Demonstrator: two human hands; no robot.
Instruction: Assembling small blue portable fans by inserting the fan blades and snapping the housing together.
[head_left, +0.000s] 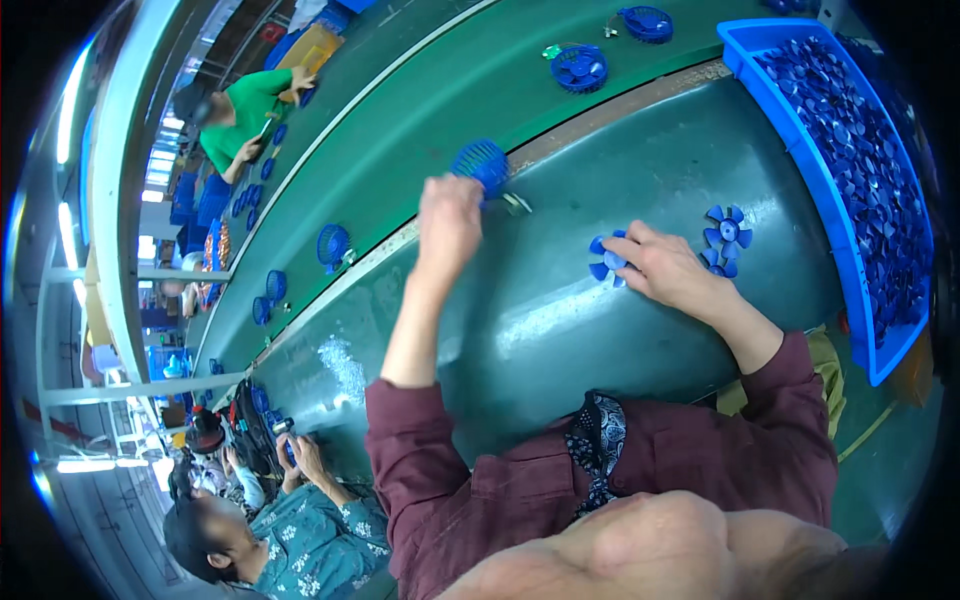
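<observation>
My left hand [449,222] is closed on a round blue fan housing [482,163] with a slatted side, at the edge between the green belt and the dark green worktop. A pale wire or small part [516,203] shows just beside that housing. Over the worktop, my right hand [662,262] has its fingers closed on a blue fan blade [600,270], partly hidden under them. Close to the right hand lie two more blue fan blades, one upper [728,229] and one lower [718,264].
A blue tray [862,300] heaped with fan blades stands at the right. Along the green belt [400,150] sit several blue fan housings [579,68], some with small circuit boards. One co-worker [250,110] is across the belt; another [290,530] sits to my left.
</observation>
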